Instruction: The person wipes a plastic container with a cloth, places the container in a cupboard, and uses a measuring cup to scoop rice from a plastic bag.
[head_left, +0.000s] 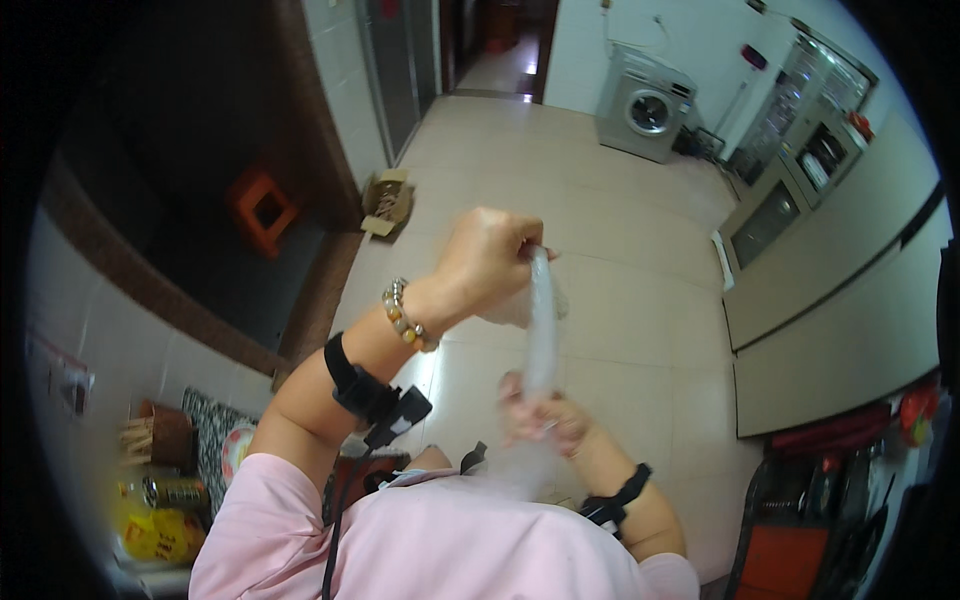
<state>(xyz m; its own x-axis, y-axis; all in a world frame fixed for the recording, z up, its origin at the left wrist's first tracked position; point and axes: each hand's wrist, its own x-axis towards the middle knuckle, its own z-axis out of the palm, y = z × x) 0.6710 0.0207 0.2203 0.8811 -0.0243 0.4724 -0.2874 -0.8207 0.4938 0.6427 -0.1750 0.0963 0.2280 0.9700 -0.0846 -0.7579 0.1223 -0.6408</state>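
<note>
My left hand (487, 259), with a bead bracelet at the wrist, is raised before me and closed on the upper end of a whitish translucent strip, apparently a gathered plastic bag (542, 322). The strip runs taut down to my right hand (551, 424), whose fingers are closed around it lower down. Motion blurs that hand and the paler, looser plastic below it, close to my pink shirt (480, 547). Behind my left wrist shows another pale, see-through bulge (517, 309); what it holds cannot be made out.
An opened cardboard box (388, 202) sits by the doorway at left, with an orange plastic stool (262, 210) beyond. A washing machine (647, 105) stands at the back wall. Tall refrigerator doors (832, 315) line the right. Jars and a yellow bag (161, 534) crowd the lower left.
</note>
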